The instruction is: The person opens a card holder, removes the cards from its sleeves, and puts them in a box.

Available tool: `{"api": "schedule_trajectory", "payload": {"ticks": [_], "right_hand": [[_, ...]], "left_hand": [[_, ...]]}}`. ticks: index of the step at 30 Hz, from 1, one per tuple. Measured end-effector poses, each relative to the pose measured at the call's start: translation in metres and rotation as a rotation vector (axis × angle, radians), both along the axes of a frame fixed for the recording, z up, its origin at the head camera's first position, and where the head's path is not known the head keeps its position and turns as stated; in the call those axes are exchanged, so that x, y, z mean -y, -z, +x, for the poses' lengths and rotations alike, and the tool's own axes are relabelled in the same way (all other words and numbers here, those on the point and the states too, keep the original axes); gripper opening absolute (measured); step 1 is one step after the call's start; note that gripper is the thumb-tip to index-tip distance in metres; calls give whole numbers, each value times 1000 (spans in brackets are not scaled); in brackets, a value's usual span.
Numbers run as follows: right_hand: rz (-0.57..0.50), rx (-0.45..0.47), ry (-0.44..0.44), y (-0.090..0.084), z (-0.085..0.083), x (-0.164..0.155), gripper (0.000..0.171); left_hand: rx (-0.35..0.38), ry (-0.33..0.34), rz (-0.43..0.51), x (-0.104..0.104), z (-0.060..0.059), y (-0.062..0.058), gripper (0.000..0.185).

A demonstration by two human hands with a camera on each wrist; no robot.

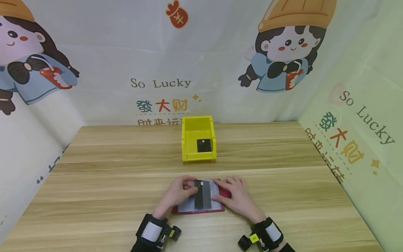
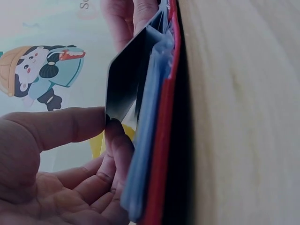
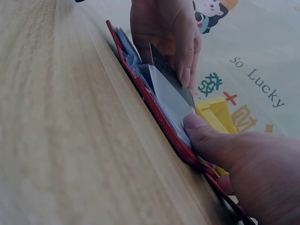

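A red card holder [image 1: 174, 210] with clear plastic sleeves [image 1: 188, 205] lies open on the table. My left hand [image 1: 179, 191] pinches a black card [image 1: 198, 200] between thumb and fingers. In the left wrist view the card [image 2: 123, 77] stands tilted up from the sleeves. Its right part looks greyer, seemingly under a clear sleeve. My right hand [image 1: 238, 196] holds the holder's right side. The right wrist view has its thumb on a raised sleeve [image 3: 169, 96], with fingers partly hidden by the red cover [image 3: 159, 119].
Beyond the holder stands a yellow bin [image 1: 199, 156] with a black card [image 1: 204, 146] inside. The wooden table [image 1: 126, 161] meets a printed cloth backdrop [image 1: 104, 80] behind and at both sides.
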State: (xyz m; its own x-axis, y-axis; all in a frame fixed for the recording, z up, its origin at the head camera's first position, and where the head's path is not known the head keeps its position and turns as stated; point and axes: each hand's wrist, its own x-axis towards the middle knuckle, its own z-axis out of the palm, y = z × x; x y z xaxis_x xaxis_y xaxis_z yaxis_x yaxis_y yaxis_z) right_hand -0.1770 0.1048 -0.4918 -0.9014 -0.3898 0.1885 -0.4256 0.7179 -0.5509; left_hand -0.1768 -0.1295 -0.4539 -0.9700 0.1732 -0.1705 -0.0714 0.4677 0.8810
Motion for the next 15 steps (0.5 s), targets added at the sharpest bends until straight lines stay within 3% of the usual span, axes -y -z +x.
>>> {"api": "schedule_trajectory", "payload": {"ticks": [7, 15], "right_hand": [[-5, -5, 0, 0, 0, 0, 56], [0, 23, 10, 0, 0, 1, 56]], "left_hand": [[-22, 10, 17, 7, 4, -5, 18], [-7, 30, 81, 18, 4, -8, 19]]}}
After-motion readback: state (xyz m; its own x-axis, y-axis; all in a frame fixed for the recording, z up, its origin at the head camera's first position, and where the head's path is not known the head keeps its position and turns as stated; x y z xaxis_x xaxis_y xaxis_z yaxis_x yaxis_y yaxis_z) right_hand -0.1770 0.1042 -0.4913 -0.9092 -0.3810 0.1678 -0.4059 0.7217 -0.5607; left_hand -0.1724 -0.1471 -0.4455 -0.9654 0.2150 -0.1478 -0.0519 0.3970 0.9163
